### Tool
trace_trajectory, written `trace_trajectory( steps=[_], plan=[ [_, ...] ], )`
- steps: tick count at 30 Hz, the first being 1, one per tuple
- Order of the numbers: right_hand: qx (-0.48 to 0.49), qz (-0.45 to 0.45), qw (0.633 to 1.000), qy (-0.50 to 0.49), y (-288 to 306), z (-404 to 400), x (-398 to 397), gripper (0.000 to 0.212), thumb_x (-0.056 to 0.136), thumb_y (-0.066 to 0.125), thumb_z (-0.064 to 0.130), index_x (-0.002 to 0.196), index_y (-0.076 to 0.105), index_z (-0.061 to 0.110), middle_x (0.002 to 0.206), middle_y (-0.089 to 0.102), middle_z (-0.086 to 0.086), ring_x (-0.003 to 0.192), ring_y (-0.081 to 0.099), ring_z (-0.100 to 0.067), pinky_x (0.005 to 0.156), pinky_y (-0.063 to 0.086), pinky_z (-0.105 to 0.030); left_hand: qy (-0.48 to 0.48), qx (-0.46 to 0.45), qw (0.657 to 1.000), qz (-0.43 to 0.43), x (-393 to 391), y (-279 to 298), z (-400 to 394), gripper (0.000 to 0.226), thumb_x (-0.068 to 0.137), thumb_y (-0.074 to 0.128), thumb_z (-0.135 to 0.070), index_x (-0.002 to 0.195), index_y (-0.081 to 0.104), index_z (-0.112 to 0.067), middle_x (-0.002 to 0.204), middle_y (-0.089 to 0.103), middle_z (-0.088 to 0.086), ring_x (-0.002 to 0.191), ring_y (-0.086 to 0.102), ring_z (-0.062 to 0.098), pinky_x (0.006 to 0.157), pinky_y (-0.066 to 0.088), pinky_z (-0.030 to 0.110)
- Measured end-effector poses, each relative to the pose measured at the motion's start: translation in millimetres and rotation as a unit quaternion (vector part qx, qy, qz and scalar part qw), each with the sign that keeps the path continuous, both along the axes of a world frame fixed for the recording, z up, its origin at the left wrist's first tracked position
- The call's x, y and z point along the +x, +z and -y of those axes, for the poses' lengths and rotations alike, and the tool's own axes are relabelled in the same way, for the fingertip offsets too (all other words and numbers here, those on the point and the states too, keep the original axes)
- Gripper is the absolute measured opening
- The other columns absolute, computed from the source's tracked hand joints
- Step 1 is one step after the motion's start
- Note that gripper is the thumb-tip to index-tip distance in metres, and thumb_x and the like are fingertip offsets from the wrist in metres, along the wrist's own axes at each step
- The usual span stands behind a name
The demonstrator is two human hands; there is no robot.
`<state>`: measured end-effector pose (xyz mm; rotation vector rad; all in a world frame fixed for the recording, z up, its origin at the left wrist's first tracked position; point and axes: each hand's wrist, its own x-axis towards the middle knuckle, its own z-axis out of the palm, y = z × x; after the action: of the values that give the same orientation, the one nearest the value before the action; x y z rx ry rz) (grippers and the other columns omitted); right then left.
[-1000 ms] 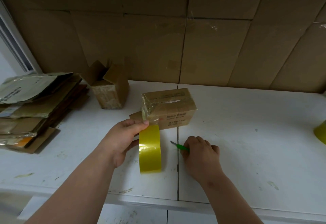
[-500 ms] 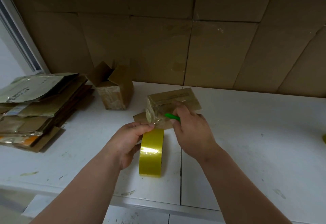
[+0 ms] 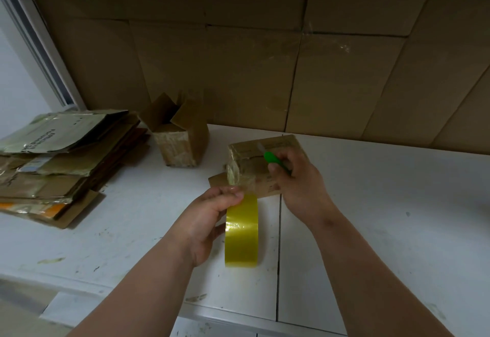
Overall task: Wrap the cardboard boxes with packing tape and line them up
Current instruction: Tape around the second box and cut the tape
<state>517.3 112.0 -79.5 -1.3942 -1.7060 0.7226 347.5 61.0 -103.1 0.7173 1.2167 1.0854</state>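
The tape roll (image 3: pixel 241 230) is gripped by the left hand (image 3: pixel 209 220), the green cutter (image 3: pixel 275 160) by the right hand (image 3: pixel 297 177); the strip should be kept taut and cut close to the wrapped box (image 3: pixel 262 167).

A small brown cardboard box (image 3: pixel 267 163), already shiny with clear tape on its left end, lies flat on the white bench (image 3: pixel 384 204). The yellow tape roll (image 3: pixel 241 233) stands on edge just before it. An open-flapped box (image 3: pixel 180 135) stands further left.

Box (image 3: pixel 261 151) front – partly hidden behind hands.
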Motion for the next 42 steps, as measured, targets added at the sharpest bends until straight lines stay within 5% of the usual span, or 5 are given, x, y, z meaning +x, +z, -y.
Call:
trace_trajectory(
  steps=[4, 8, 14, 34, 42],
  plan=[
    [-0.005, -0.034, 0.999, 0.007, 4, 5, 15, 0.019, 0.097, 0.057, 0.023, 0.09, 0.052, 0.041, 0.097, 0.058, 0.01, 0.082, 0.061, -0.017, 0.071, 0.052, -0.031, 0.014, -0.001, 1.0, -0.003, 1, -1, -3, 0.021, 0.085, 0.067, -0.015, 0.106, 0.069, -0.014, 0.088, 0.072, 0.003, 0.085, 0.064, 0.021, 0.077, 0.046, 0.034],
    [-0.057, 0.054, 0.995, 0.066, 7, 12, 25, 0.028, 0.089, 0.061, 0.014, 0.102, 0.047, 0.034, 0.096, 0.059, 0.01, 0.083, 0.059, -0.01, 0.065, 0.046, -0.023, 0.019, 0.001, 1.0, -0.001, 2, -3, -6, 0.023, 0.085, 0.067, -0.015, 0.108, 0.069, -0.011, 0.091, 0.071, 0.005, 0.089, 0.063, 0.023, 0.081, 0.046, 0.036],
    [-0.068, 0.127, 0.984, 0.109, 8, 14, 23, 0.004, 0.093, 0.064, 0.035, 0.096, 0.063, 0.034, 0.085, 0.059, 0.017, 0.08, 0.056, -0.001, 0.066, 0.043, -0.017, 0.017, 0.001, 1.0, -0.013, 3, -5, -8, 0.028, 0.086, 0.066, -0.018, 0.112, 0.067, -0.008, 0.093, 0.069, 0.007, 0.09, 0.062, 0.026, 0.083, 0.045, 0.039],
    [-0.061, 0.271, 0.95, 0.145, 20, -14, -4, 0.02, 0.097, 0.059, 0.033, 0.105, 0.074, 0.023, 0.087, 0.067, 0.004, 0.068, 0.054, -0.005, 0.054, 0.035, -0.02, 0.025, 0.002, 0.999, -0.036, 5, -4, -13, 0.021, 0.087, 0.066, -0.017, 0.106, 0.072, -0.01, 0.103, 0.071, 0.015, 0.095, 0.064, 0.028, 0.083, 0.047, 0.039],
    [-0.035, 0.351, 0.928, 0.117, 15, -20, -10, 0.02, 0.096, 0.055, 0.024, 0.086, 0.071, 0.016, 0.074, 0.058, 0.003, 0.068, 0.056, -0.012, 0.052, 0.036, -0.024, 0.016, -0.002, 0.999, -0.05, 2, -3, -15, 0.022, 0.087, 0.065, -0.018, 0.106, 0.071, -0.008, 0.097, 0.071, 0.014, 0.092, 0.064, 0.029, 0.083, 0.047, 0.04]
  ],
)
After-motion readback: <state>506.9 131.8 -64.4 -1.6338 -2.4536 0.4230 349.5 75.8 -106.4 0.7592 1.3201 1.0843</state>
